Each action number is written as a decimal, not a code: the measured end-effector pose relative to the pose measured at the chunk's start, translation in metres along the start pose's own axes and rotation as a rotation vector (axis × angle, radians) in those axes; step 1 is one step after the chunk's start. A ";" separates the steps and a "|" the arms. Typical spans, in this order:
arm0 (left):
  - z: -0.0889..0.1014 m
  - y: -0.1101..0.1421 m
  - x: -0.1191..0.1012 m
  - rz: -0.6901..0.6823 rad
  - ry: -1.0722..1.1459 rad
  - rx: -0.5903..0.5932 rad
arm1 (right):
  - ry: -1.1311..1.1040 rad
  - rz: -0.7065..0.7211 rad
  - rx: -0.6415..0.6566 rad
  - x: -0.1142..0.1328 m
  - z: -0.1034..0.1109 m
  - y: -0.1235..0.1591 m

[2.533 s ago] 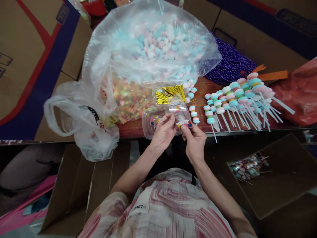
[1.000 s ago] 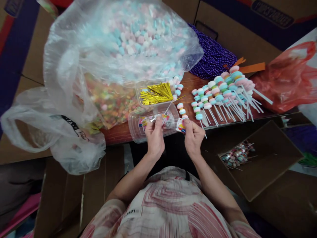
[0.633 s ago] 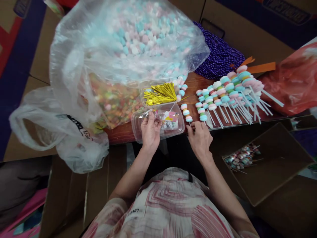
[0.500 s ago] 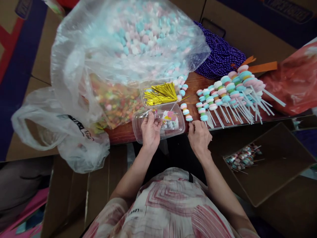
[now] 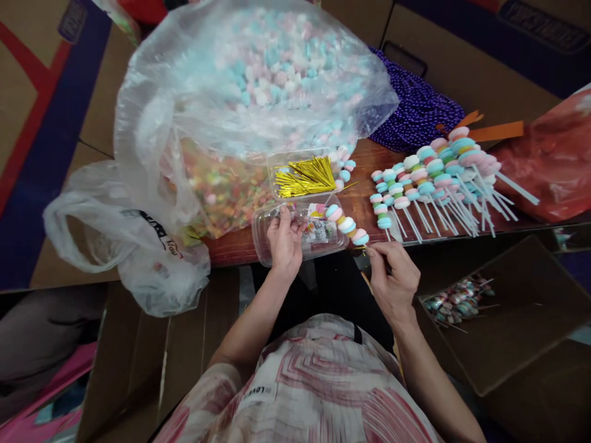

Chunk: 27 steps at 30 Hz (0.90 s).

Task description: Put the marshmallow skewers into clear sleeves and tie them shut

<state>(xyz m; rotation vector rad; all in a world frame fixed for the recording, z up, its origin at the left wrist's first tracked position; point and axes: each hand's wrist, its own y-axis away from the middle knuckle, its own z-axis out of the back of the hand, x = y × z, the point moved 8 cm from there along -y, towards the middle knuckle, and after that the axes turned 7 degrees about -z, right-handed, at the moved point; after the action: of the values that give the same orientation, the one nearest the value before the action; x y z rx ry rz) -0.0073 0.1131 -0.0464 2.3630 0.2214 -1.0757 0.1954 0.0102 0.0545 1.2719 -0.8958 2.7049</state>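
Note:
My right hand (image 5: 394,274) pinches the stick of a marshmallow skewer (image 5: 346,225). Pink, white and blue puffs with yellow-orange pieces between them make up the skewer, which tilts up to the left over the tub's right edge. Above a clear plastic tub (image 5: 264,243) my left hand (image 5: 285,243) is closed, thumb and fingers pinching what looks like a clear printed bag (image 5: 318,212). Its outline blends with the printed bags lying in the tub. Gold twist ties (image 5: 305,177) fill a second clear tub just behind.
Finished-looking skewers (image 5: 434,175) lie in rows on the table's right. A large bag of marshmallows (image 5: 277,74) and a bag of orange and yellow candies (image 5: 226,184) stand left and behind. Purple bead strings (image 5: 415,104) lie at the back. An open carton (image 5: 512,320) at lower right holds wrapped skewers.
My right hand has lifted the marshmallow skewer off the table and brought it up beside the front tub. My left hand stays over that tub, still pinching. The view has shifted slightly.

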 end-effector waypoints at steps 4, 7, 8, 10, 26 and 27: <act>-0.002 -0.001 -0.005 -0.011 0.000 0.020 | 0.014 0.005 0.066 -0.002 0.000 0.001; -0.003 -0.005 -0.008 -0.038 0.002 0.067 | 0.007 -0.002 0.127 -0.004 0.002 -0.002; -0.003 -0.006 -0.008 -0.046 0.003 0.086 | 0.000 -0.007 0.147 -0.004 0.003 -0.003; -0.004 -0.008 -0.007 -0.062 0.000 0.129 | -0.020 -0.018 0.185 -0.006 0.002 -0.005; -0.003 -0.003 -0.009 -0.286 -0.147 0.201 | -0.063 -0.077 0.174 -0.008 -0.017 0.000; -0.003 -0.001 -0.008 -0.287 -0.155 0.208 | -0.067 -0.081 0.172 -0.008 -0.018 0.001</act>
<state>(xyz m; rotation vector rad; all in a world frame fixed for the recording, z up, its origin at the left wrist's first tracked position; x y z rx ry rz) -0.0110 0.1165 -0.0388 2.4650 0.4200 -1.4750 0.1884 0.0207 0.0392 1.4032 -0.6130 2.7411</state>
